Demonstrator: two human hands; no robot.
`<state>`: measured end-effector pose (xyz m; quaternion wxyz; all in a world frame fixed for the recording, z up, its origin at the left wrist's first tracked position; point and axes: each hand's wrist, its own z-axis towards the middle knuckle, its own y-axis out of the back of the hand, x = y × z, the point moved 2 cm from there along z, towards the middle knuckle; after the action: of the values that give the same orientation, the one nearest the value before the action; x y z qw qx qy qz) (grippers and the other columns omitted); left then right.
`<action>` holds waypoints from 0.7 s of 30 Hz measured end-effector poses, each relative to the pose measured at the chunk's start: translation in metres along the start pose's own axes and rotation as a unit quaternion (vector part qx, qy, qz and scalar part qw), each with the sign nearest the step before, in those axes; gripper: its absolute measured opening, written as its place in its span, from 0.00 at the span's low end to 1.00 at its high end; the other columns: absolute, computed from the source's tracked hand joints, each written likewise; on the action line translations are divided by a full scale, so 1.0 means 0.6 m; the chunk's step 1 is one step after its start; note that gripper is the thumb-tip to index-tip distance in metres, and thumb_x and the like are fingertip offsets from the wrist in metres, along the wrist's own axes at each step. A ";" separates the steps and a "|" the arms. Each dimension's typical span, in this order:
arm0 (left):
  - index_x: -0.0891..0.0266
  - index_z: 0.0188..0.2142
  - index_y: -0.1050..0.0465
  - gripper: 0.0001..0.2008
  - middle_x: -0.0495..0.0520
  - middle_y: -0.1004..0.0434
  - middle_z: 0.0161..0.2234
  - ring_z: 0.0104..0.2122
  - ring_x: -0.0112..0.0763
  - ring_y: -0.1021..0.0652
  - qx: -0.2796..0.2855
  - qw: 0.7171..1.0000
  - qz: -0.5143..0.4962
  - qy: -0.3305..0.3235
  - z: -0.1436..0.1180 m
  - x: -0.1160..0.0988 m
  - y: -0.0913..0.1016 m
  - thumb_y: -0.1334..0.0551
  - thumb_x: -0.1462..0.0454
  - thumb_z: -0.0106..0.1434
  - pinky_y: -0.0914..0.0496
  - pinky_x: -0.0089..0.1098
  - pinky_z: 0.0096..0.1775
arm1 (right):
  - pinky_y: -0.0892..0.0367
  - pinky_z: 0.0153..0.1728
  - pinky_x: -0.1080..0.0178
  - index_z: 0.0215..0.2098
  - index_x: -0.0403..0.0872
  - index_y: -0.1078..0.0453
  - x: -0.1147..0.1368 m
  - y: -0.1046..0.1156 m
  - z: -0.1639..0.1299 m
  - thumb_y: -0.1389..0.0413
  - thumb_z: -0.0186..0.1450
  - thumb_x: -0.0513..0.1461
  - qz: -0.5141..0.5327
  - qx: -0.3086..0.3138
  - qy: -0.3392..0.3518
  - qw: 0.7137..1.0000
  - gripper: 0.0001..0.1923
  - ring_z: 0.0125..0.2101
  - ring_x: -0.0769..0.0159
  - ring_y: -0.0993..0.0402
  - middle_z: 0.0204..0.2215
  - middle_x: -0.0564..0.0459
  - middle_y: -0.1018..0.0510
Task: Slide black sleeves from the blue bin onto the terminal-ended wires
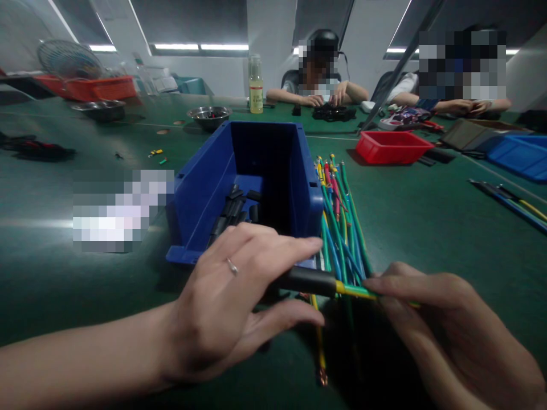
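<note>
My left hand (239, 285), a ring on one finger, is curled around a black tube (314, 281) in front of the blue bin. Its index finger and thumb tips stand apart, and the other fingers are partly hidden. From the tube's right end comes a green-and-yellow wire (359, 291) with a yellow collar. My right hand (444, 319) pinches this wire between thumb and fingers. Short black sleeves (233, 210) lie inside the blue bin (200, 171). Beside the bin rests a bundle of green, blue, red and yellow wires (342, 228), several with metal tips.
A red tray (393, 149) and a blue tray (519, 156) stand at the right. Metal bowls (209, 118), a bottle (256, 91) and a fan (68, 60) are farther back. Two people sit across the green table (405, 222). More wires (508, 202) lie at the right.
</note>
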<state>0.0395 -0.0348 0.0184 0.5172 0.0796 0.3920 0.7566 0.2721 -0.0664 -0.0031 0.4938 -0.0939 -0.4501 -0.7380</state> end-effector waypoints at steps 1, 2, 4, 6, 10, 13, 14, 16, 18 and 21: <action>0.62 0.58 0.37 0.25 0.55 0.20 0.45 0.46 0.33 0.23 -0.010 1.000 -0.011 0.016 0.000 0.001 0.002 0.34 0.56 0.66 0.26 0.35 0.47 | 0.37 0.16 0.71 0.50 0.53 0.33 -0.001 0.001 -0.003 0.49 0.68 0.32 -0.011 -0.011 -0.002 1.000 0.15 0.21 0.74 0.29 0.30 0.56 0.25; 0.62 0.58 0.37 0.26 0.56 0.21 0.45 0.46 0.34 0.23 -0.018 0.999 -0.018 0.031 0.000 0.002 0.005 0.33 0.56 0.66 0.26 0.35 0.46 | 0.39 0.15 0.71 0.50 0.53 0.32 -0.001 0.003 -0.005 0.49 0.68 0.32 -0.020 -0.023 -0.001 1.000 0.15 0.22 0.74 0.30 0.30 0.55 0.24; 0.63 0.57 0.37 0.24 0.57 0.22 0.46 0.46 0.35 0.23 -0.021 0.999 -0.024 0.041 0.001 0.002 0.007 0.34 0.57 0.66 0.26 0.36 0.47 | 0.38 0.17 0.70 0.50 0.53 0.31 -0.001 0.005 -0.006 0.49 0.68 0.31 -0.025 -0.044 0.004 0.999 0.16 0.22 0.74 0.30 0.30 0.55 0.25; 0.66 0.55 0.36 0.20 0.59 0.24 0.47 0.48 0.37 0.24 -0.015 0.999 -0.023 0.027 0.002 -0.001 0.008 0.36 0.61 0.67 0.26 0.37 0.48 | 0.37 0.18 0.70 0.50 0.53 0.32 0.002 0.006 0.000 0.50 0.68 0.30 -0.015 -0.052 0.008 0.999 0.16 0.22 0.75 0.30 0.27 0.57 0.27; 0.68 0.49 0.32 0.12 0.57 0.24 0.43 0.46 0.33 0.24 -0.012 0.999 -0.025 0.019 0.005 -0.003 0.006 0.38 0.66 0.67 0.27 0.34 0.48 | 0.39 0.17 0.71 0.45 0.53 0.32 0.010 0.012 0.020 0.50 0.66 0.28 -0.003 -0.042 0.021 0.999 0.16 0.17 0.77 0.35 0.22 0.61 0.31; 0.68 0.46 0.28 0.08 0.53 0.22 0.40 0.44 0.26 0.23 -0.020 0.999 -0.026 0.019 0.008 -0.002 0.008 0.37 0.69 0.67 0.29 0.27 0.48 | 0.39 0.17 0.71 0.43 0.51 0.31 0.013 0.014 0.027 0.50 0.65 0.27 0.002 -0.039 0.037 0.999 0.15 0.16 0.77 0.36 0.21 0.61 0.32; 0.68 0.46 0.27 0.08 0.52 0.22 0.40 0.43 0.25 0.23 -0.020 0.999 -0.029 0.019 0.008 -0.001 0.008 0.36 0.68 0.67 0.30 0.25 0.48 | 0.38 0.17 0.71 0.44 0.50 0.31 0.013 0.014 0.026 0.50 0.65 0.27 0.004 -0.041 0.035 0.999 0.15 0.16 0.76 0.36 0.21 0.61 0.32; 0.67 0.46 0.26 0.09 0.50 0.22 0.39 0.42 0.22 0.24 -0.015 0.999 -0.037 0.025 0.008 0.000 0.009 0.34 0.67 0.66 0.30 0.22 0.47 | 0.39 0.17 0.71 0.45 0.51 0.31 0.011 0.013 0.021 0.50 0.66 0.27 0.004 -0.055 0.024 0.998 0.15 0.18 0.75 0.35 0.22 0.59 0.31; 0.66 0.44 0.24 0.09 0.50 0.22 0.39 0.41 0.21 0.24 -0.010 0.999 -0.042 0.029 0.008 0.001 0.009 0.32 0.65 0.65 0.30 0.21 0.46 | 0.39 0.17 0.70 0.46 0.51 0.31 0.009 0.012 0.017 0.50 0.66 0.28 0.003 -0.067 0.015 0.998 0.16 0.19 0.74 0.34 0.23 0.58 0.30; 0.66 0.43 0.23 0.10 0.49 0.21 0.38 0.41 0.22 0.24 -0.014 0.999 -0.043 0.027 0.011 0.002 0.007 0.31 0.64 0.63 0.30 0.21 0.45 | 0.38 0.18 0.69 0.46 0.52 0.32 0.007 0.010 0.015 0.50 0.66 0.28 0.002 -0.065 0.027 0.998 0.16 0.19 0.74 0.34 0.23 0.58 0.29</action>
<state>0.0394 -0.0314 0.0254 0.5397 0.0350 0.3978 0.7411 0.2722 -0.0626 0.0080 0.4998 -0.1066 -0.3876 -0.7672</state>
